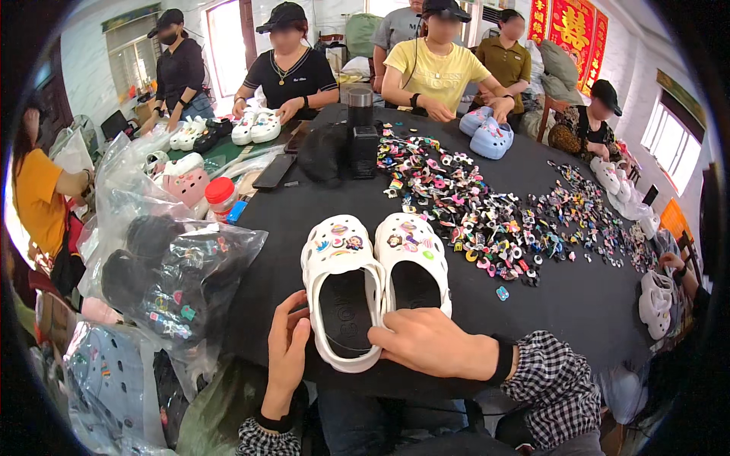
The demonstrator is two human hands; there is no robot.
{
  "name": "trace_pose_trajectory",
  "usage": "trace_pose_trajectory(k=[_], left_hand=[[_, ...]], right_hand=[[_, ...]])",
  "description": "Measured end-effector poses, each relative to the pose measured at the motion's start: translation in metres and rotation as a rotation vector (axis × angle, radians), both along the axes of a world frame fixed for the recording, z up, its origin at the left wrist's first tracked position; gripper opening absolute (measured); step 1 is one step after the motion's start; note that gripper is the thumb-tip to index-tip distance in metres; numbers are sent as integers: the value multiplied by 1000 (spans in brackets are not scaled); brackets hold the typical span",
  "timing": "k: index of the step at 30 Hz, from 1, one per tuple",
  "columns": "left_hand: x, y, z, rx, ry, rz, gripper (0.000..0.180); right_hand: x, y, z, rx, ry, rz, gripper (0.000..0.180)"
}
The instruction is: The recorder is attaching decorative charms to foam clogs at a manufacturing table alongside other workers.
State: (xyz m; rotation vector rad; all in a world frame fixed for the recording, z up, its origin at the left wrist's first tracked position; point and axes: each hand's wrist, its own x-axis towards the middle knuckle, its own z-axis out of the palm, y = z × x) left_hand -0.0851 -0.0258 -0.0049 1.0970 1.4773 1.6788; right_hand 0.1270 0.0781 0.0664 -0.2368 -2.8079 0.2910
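Note:
Two white clogs with black insoles lie side by side at the table's near edge, toes pointing away from me. Colourful charms dot the tops of the left clog (pixel 342 260) and the right clog (pixel 403 259). My left hand (pixel 286 349) is beside the outer side of the left clog, fingers and thumb apart, with nothing in it. Bent and closed, the fingers of my right hand (pixel 430 343) grip the left clog's inner rim near the heel. That hand covers the right clog's heel.
A big heap of small charms (pixel 487 216) spreads across the black table (pixel 266 220). One blue charm (pixel 502 293) lies apart. Clear bags of clogs (pixel 175 281) crowd the left side, near a red-lidded jar (pixel 220 191) and phone (pixel 274 172). Co-workers handle clogs around the table.

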Motion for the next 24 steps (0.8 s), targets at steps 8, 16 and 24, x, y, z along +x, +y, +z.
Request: trace_pose_trajectory(k=[8,16,24], left_hand=[[-9,-9,4,95,72,30,40],[-38,-26,30,266,297,298,33],[-124,-88,71,282,627,982,41]], right_hand=[[0,-4,16,152,6,66,20],[-10,-3,43,53,43,65,21],[-18,3,39,40,17,127,25]])
